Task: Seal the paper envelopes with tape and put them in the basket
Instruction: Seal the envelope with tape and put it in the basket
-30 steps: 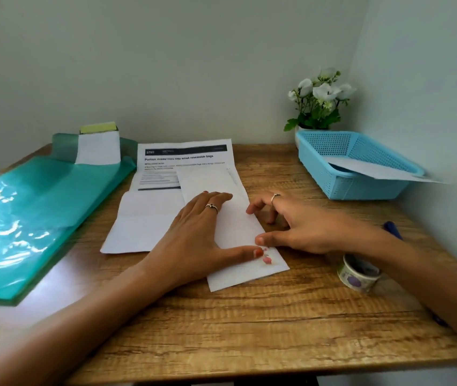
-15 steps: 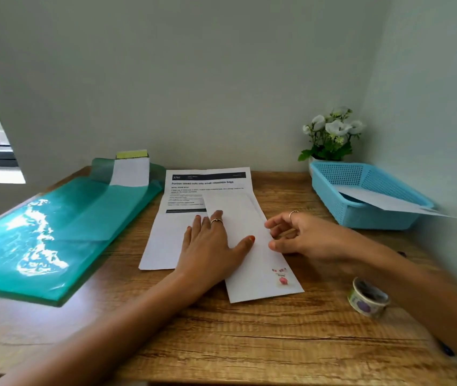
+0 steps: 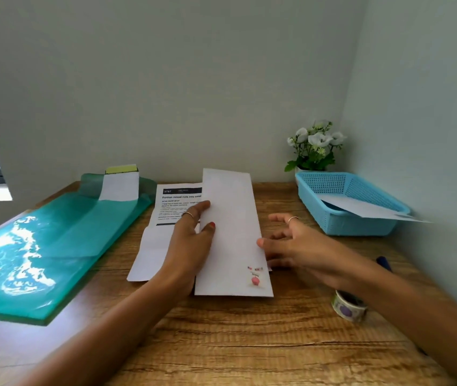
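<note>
Gripping the envelope (image 3: 232, 235), left hand (image 3: 191, 240) lifts it.

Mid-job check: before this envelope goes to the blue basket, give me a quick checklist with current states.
1. Envelope held: ok, left hand grips its left edge, thumb on top.
2. Tape on envelope: ok, a decorated piece sits near its bottom right corner; whether it closes the flap, cannot tell.
3. Right hand free: ok, fingers spread beside the envelope's right edge, holding nothing.
4. Basket has room: ok, only one white envelope lies in it, overhanging the rim.
5. Tape roll out of the path: ok, on the table near the right forearm.
</note>
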